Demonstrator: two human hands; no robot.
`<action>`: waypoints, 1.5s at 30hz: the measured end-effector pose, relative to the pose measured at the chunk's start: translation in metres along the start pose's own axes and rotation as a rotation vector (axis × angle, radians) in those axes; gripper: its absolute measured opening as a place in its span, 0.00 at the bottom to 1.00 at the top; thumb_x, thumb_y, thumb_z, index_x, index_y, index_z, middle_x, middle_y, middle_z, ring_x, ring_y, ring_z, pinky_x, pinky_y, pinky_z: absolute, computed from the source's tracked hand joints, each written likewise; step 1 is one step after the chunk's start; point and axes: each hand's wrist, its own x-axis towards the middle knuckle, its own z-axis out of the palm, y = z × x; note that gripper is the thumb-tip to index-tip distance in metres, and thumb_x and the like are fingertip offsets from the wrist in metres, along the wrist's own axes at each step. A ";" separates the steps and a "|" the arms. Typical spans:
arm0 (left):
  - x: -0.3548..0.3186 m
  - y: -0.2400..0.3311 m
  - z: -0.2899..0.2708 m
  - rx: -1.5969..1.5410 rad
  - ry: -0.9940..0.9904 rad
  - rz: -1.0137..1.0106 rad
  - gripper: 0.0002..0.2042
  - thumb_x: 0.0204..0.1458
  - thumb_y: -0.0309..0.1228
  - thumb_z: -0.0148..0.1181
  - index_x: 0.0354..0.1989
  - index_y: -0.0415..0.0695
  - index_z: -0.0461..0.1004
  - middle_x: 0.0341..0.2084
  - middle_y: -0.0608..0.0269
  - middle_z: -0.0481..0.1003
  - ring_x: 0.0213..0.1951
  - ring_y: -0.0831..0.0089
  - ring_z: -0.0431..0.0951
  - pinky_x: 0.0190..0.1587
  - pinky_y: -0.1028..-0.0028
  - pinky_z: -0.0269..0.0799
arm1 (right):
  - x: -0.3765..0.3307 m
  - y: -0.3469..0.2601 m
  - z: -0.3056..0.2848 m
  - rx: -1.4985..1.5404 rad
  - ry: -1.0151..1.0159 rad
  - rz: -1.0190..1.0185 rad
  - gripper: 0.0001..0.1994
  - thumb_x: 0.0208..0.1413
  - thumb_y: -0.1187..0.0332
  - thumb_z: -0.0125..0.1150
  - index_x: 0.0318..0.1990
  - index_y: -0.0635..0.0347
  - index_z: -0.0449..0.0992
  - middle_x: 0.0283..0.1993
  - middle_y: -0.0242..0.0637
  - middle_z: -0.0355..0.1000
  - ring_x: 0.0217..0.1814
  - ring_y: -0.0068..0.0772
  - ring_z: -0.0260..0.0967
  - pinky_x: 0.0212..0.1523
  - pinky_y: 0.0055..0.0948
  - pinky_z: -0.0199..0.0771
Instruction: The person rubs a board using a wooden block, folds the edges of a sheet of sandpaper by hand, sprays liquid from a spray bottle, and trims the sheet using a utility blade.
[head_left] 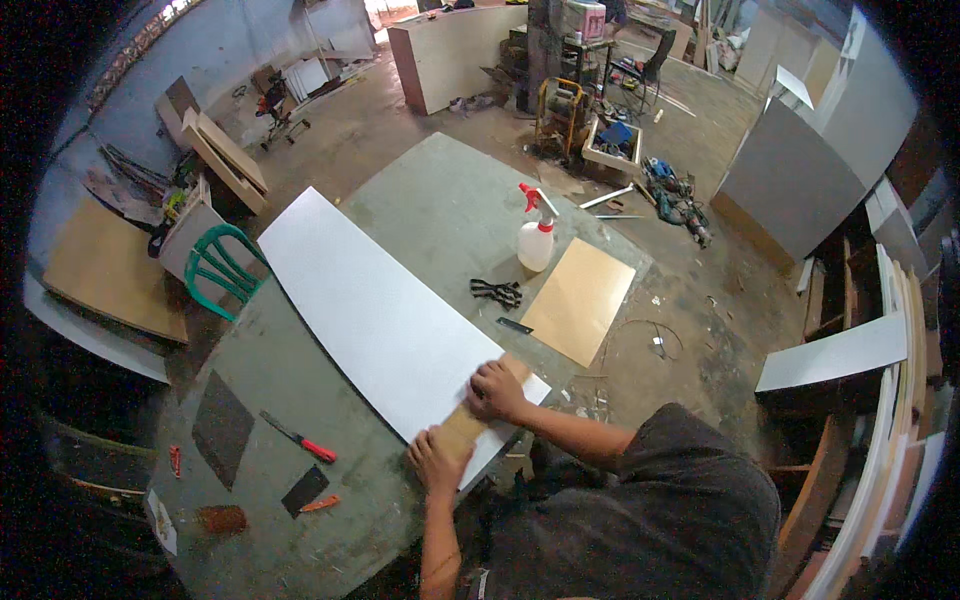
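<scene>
A long white laminate sheet (365, 305) lies across the grey-green workbench (300, 400), running from the far left toward me. At its near end a short wooden block (468, 422) rests on the sheet. My left hand (436, 460) presses on the block's near end, fingers curled over it. My right hand (497, 390) grips the block's far end near the sheet's right corner. Both forearms come in from the bottom of the view.
A spray bottle (536, 236), a tan board (580, 298), black clamps (497, 291) and a small blade (515, 325) sit on the bench's right side. A red-handled cutter (300, 438) and dark sandpaper pieces (222, 425) lie left. A green chair (222, 268) stands beyond the bench.
</scene>
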 end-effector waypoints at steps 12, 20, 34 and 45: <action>-0.006 0.023 0.005 0.049 0.060 -0.062 0.44 0.38 0.64 0.69 0.58 0.44 0.65 0.53 0.49 0.67 0.55 0.48 0.66 0.59 0.48 0.59 | -0.008 0.002 -0.010 0.068 0.096 0.053 0.08 0.45 0.69 0.65 0.23 0.60 0.72 0.27 0.45 0.69 0.35 0.50 0.68 0.39 0.45 0.67; 0.024 -0.003 0.011 0.041 0.021 0.096 0.47 0.38 0.63 0.68 0.63 0.45 0.63 0.53 0.50 0.66 0.54 0.48 0.65 0.58 0.48 0.58 | 0.004 0.016 0.000 -0.039 0.080 0.028 0.08 0.49 0.67 0.64 0.25 0.59 0.74 0.30 0.43 0.72 0.37 0.49 0.69 0.45 0.44 0.67; -0.039 0.034 0.021 0.020 -0.015 0.035 0.46 0.41 0.63 0.66 0.62 0.41 0.62 0.54 0.48 0.65 0.55 0.46 0.64 0.59 0.46 0.56 | -0.060 0.016 -0.017 -0.033 -0.018 0.127 0.11 0.48 0.61 0.66 0.31 0.60 0.76 0.37 0.45 0.71 0.46 0.48 0.68 0.51 0.44 0.67; 0.097 -0.003 0.015 0.182 0.062 0.124 0.41 0.43 0.62 0.66 0.58 0.42 0.64 0.53 0.51 0.67 0.54 0.50 0.66 0.56 0.50 0.60 | 0.075 0.042 0.018 -0.045 0.085 0.114 0.10 0.46 0.61 0.64 0.25 0.57 0.74 0.31 0.43 0.70 0.42 0.47 0.68 0.48 0.42 0.65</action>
